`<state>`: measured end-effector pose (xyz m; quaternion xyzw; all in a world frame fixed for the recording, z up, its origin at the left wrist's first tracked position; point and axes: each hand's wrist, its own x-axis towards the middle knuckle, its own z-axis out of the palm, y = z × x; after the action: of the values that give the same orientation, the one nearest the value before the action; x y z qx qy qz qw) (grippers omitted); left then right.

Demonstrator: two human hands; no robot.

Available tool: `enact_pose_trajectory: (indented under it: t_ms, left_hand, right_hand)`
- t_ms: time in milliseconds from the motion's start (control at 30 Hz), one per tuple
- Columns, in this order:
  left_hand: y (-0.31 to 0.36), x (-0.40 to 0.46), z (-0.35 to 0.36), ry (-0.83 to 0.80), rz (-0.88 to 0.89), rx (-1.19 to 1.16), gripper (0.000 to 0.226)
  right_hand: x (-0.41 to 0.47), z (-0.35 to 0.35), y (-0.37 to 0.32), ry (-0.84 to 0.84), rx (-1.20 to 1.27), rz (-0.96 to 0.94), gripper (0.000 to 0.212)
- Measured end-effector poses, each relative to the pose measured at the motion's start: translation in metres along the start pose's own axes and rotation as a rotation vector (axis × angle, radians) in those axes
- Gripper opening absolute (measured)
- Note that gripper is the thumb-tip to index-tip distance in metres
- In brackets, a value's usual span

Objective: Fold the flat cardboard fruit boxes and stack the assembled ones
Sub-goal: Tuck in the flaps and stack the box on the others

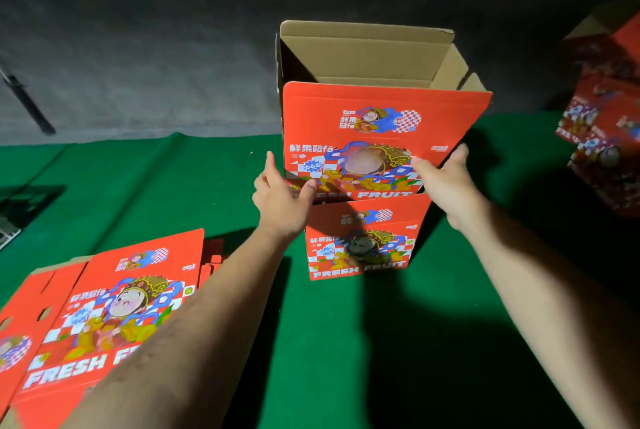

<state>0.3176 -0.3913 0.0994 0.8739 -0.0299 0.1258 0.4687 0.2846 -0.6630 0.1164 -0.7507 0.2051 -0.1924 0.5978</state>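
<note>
Packing storeroom: bare concrete wall [138, 47], green floor mat [329, 342].

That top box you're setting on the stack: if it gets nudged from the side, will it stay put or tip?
Probably slides or tips easily. The top box looks empty, its flaps open on bare brown cardboard, so likely light. It sits skewed on the lower box, overhanging at the sides, which suggests shaky footing. The left hand and right hand flank its lower corners.
</note>
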Motion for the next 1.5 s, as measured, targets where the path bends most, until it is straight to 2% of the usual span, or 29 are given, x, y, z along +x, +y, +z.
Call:
enact_pose_trajectory:
  t_ms: [67, 133, 200, 267, 367, 433, 500, 567, 633, 733, 833, 933, 1000, 1067, 1167, 1233, 1333, 1400, 1433, 1500]
  left_hand:
    - [0.008, -0.019, 0.004, 0.145, -0.095, -0.064, 0.083]
    - [0.014, -0.036, 0.006, 0.23, -0.096, -0.146, 0.071]
    - [0.017, -0.051, 0.006, 0.251, -0.041, -0.161, 0.069]
    - [0.021, -0.063, 0.003, 0.222, 0.057, -0.143, 0.077]
    - [0.029, -0.065, -0.009, 0.135, 0.215, -0.122, 0.081]
    - [0.035, -0.053, -0.02, 0.165, 0.236, -0.136, 0.06]
    - [0.039, -0.038, -0.028, 0.203, 0.244, -0.116, 0.036]
    - [0.04, -0.03, -0.029, 0.104, 0.225, -0.179, 0.03]
    - [0.039, -0.024, -0.025, 0.021, 0.208, -0.201, 0.037]
    - [0.038, -0.007, -0.016, -0.001, 0.205, -0.177, 0.04]
    - [0.042, 0.012, -0.009, -0.082, 0.177, -0.285, 0.037]
    - [0.044, 0.017, 0.001, -0.166, 0.191, -0.333, 0.041]
    - [0.039, 0.015, 0.009, -0.191, 0.199, -0.225, 0.05]
    - [0.029, 0.008, 0.016, -0.209, 0.197, -0.055, 0.055]
    - [0.013, -0.007, 0.022, -0.286, 0.16, -0.033, 0.064]
    - [0.009, -0.015, 0.025, -0.264, 0.193, -0.005, 0.071]
    - [0.007, -0.029, 0.027, -0.129, 0.192, -0.054, 0.064]
    - [0.009, -0.041, 0.03, -0.017, 0.204, -0.124, 0.047]
    - [0.01, -0.049, 0.032, 0.019, 0.209, -0.14, 0.037]
    - [0.009, -0.065, 0.035, -0.001, 0.185, -0.215, 0.022]
  right_hand:
    - [-0.019, 0.004, -0.003, 0.156, 0.037, 0.036, 0.083]
    - [-0.041, 0.008, -0.004, 0.263, 0.079, 0.099, 0.084]
    - [-0.06, 0.012, -0.003, 0.282, 0.118, 0.181, 0.088]
    - [-0.074, 0.012, -0.001, 0.25, 0.237, 0.203, 0.093]
    - [-0.082, 0.004, -0.003, 0.155, 0.336, 0.036, 0.075]
    - [-0.076, -0.004, -0.009, 0.169, 0.287, -0.123, 0.065]
    - [-0.062, -0.014, -0.019, 0.232, 0.203, -0.249, 0.063]
    - [-0.043, -0.02, -0.022, 0.267, 0.067, -0.3, 0.062]
    - [-0.027, -0.019, -0.017, 0.191, -0.008, -0.249, 0.059]
    - [-0.008, -0.014, -0.006, 0.079, 0.003, -0.165, 0.055]
    - [0.011, -0.021, -0.009, 0.187, 0.014, -0.215, 0.054]
    - [0.026, -0.028, -0.01, 0.201, 0.017, -0.263, 0.055]
    - [0.027, -0.027, 0.005, 0.161, -0.019, -0.169, 0.058]
    - [0.024, -0.025, 0.032, 0.109, -0.057, 0.004, 0.058]
    - [0.008, -0.024, 0.05, -0.011, -0.044, 0.262, 0.046]
    - [-0.003, -0.022, 0.048, -0.021, 0.045, 0.347, 0.046]
    - [-0.022, -0.007, 0.046, 0.189, -0.031, 0.181, 0.068]
    - [-0.049, 0.009, 0.042, 0.353, -0.139, -0.027, 0.069]
    - [-0.066, 0.021, 0.039, 0.362, -0.174, -0.153, 0.066]
    - [-0.094, 0.046, 0.037, 0.207, -0.169, -0.359, 0.059]
